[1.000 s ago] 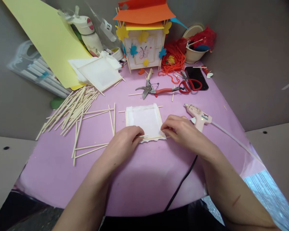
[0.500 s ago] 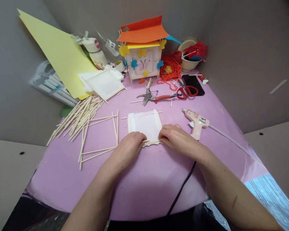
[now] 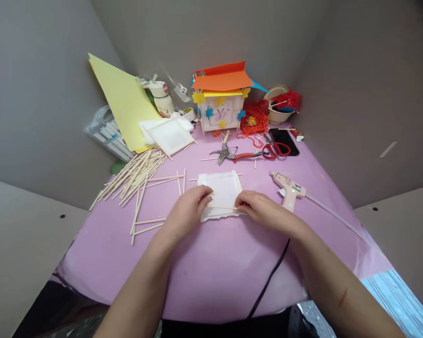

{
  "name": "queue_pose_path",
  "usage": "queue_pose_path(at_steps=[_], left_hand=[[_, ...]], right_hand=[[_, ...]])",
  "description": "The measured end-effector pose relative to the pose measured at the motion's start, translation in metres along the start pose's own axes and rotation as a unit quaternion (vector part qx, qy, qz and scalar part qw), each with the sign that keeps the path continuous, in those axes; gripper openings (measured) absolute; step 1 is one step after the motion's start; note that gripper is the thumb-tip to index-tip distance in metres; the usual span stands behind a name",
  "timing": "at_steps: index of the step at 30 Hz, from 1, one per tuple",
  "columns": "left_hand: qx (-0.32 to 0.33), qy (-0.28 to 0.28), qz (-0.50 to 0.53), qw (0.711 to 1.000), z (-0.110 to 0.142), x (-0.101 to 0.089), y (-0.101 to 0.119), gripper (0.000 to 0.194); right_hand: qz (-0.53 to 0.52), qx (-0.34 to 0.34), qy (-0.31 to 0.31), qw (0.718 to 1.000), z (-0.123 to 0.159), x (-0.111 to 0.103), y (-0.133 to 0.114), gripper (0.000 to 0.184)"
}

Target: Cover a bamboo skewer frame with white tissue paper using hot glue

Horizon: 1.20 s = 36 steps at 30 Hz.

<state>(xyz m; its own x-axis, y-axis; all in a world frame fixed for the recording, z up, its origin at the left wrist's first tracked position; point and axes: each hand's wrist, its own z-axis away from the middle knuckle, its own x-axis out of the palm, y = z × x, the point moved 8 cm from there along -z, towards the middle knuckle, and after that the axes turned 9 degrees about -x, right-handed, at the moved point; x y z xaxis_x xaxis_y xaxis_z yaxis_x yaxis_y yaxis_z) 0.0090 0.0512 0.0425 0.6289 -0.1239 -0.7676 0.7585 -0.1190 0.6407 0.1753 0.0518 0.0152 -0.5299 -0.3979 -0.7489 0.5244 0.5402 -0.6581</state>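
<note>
A small stick frame covered with a thin white sheet (image 3: pixel 220 188) lies on the table in front of me. The sheet's uneven near edge shows below a thin wooden stick (image 3: pixel 222 207) that runs across it. My left hand (image 3: pixel 190 209) is closed, with thumb and fingertips pinching near the stick's left end. At the other end, my right hand (image 3: pixel 259 206) pinches the same stick and hides its tip. Left of my left hand, an open frame of crossed sticks (image 3: pixel 151 221) lies flat, partly covered by that hand.
A glue gun (image 3: pixel 289 188) lies at right, its cord running toward me. Behind are pruning shears (image 3: pixel 225 152), scissors (image 3: pixel 277 148), a phone (image 3: pixel 285 141) and a decorated paper house (image 3: pixel 220 103). Loose sticks (image 3: pixel 136 176), a covered panel (image 3: pixel 171 136) and yellow sheets (image 3: pixel 127 105) are left.
The view has tilted upward and shifted left. The stick has moved away from the sheet's near edge, so a wider white strip shows below it. Both hands remain at its ends.
</note>
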Motion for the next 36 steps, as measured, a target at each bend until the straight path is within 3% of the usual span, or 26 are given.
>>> queue_pose_path(at_steps=[3, 7, 10, 16, 22, 32, 36], left_hand=[[-0.06, 0.112, 0.084, 0.988, -0.004, -0.041, -0.021, 0.014], [-0.085, 0.123, 0.063, 0.987, -0.027, -0.056, -0.042, 0.015], [-0.081, 0.1, -0.017, 0.992, -0.056, -0.048, -0.049, 0.014], [-0.079, 0.033, -0.044, 0.995, -0.092, -0.021, -0.059, 0.019], [-0.066, -0.004, -0.063, 0.996, -0.098, -0.006, -0.064, 0.021], [-0.037, -0.033, -0.129, 0.99, -0.1, 0.002, -0.056, 0.017], [-0.026, -0.03, -0.153, 0.987, -0.098, 0.003, -0.052, 0.015]], right_hand=[[-0.018, 0.003, 0.026, 0.999, -0.001, -0.013, -0.003, 0.014], [0.119, 0.004, 0.133, 0.984, -0.022, -0.043, -0.004, 0.012], [0.242, 0.029, 0.12, 0.962, -0.049, -0.042, 0.007, 0.017], [0.267, 0.036, 0.102, 0.958, -0.075, -0.021, 0.026, 0.018], [0.268, 0.042, 0.113, 0.956, -0.073, -0.018, 0.033, 0.019], [0.225, 0.041, 0.143, 0.963, -0.076, -0.013, 0.041, 0.017], [0.198, 0.04, 0.173, 0.964, -0.068, -0.024, 0.044, 0.018]])
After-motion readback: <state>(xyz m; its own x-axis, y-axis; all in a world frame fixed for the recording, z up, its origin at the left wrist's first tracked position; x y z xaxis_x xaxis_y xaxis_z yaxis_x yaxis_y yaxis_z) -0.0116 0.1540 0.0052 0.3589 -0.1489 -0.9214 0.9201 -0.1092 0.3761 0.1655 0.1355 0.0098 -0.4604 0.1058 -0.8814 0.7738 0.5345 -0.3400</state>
